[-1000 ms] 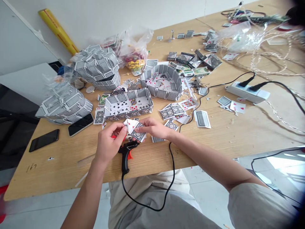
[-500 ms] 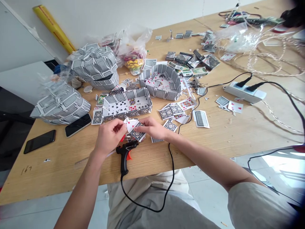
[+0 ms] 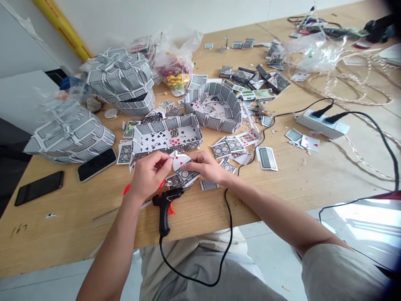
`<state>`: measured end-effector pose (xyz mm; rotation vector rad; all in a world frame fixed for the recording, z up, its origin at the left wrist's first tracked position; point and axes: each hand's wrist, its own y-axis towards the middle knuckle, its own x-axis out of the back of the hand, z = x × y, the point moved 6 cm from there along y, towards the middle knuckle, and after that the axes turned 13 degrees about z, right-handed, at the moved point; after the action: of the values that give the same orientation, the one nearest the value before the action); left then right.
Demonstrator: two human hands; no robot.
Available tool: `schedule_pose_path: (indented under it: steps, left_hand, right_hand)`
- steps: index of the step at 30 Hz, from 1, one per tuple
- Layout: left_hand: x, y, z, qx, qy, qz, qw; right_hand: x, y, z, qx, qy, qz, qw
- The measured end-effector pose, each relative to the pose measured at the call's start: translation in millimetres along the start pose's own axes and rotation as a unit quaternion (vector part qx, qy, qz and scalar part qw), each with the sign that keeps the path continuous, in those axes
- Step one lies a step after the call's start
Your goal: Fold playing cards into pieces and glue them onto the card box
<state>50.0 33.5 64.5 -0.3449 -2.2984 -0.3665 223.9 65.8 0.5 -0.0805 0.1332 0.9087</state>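
A folded playing card (image 3: 181, 161) with red marks is between my two hands, above loose patterned cards (image 3: 188, 176). My right hand (image 3: 205, 167) pinches its right side. On the left, my left hand (image 3: 153, 173) is closed in a pinch at the card's edge; whether its fingertips grip the card is hard to tell. Just beyond my hands lies a rectangular tray made of cards (image 3: 167, 136). A black glue gun (image 3: 164, 207) with an orange trigger rests on the table below my left hand, and red handles (image 3: 126, 189) show beside my left wrist.
Heart-shaped card box (image 3: 216, 106), two large woven card shapes (image 3: 122, 79) (image 3: 72, 133), two phones (image 3: 39, 188) (image 3: 97, 164), card piles (image 3: 230, 146), power strip (image 3: 322, 123), and the gun's black cable (image 3: 231, 225) crossing the table's front edge.
The view has shifted slightly. My left hand has drawn back a little from the folded card, and the red handles now show beside my left wrist.
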Motion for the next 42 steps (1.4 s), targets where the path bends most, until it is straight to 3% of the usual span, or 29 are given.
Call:
schedule_pose_path:
  steps: [9, 22, 42]
  left_hand:
    - [-4.8, -3.8, -0.2, -0.034, 0.018, -0.014, 0.999]
    - [-4.3, -4.7, -0.2, -0.035, 0.008, -0.031, 0.999]
    - [-6.0, -5.9, 1.4, -0.057, 0.008, -0.013, 0.998]
  right_hand:
    - [-3.9, 0.7, 1.9, -0.018, 0.007, 0.018, 1.0]
    - [-5.4, 0.6, -0.5, -0.009, -0.008, 0.021, 1.0]
    - [-6.2, 0.3, -2.8, -0.02, -0.01, 0.031, 0.999]
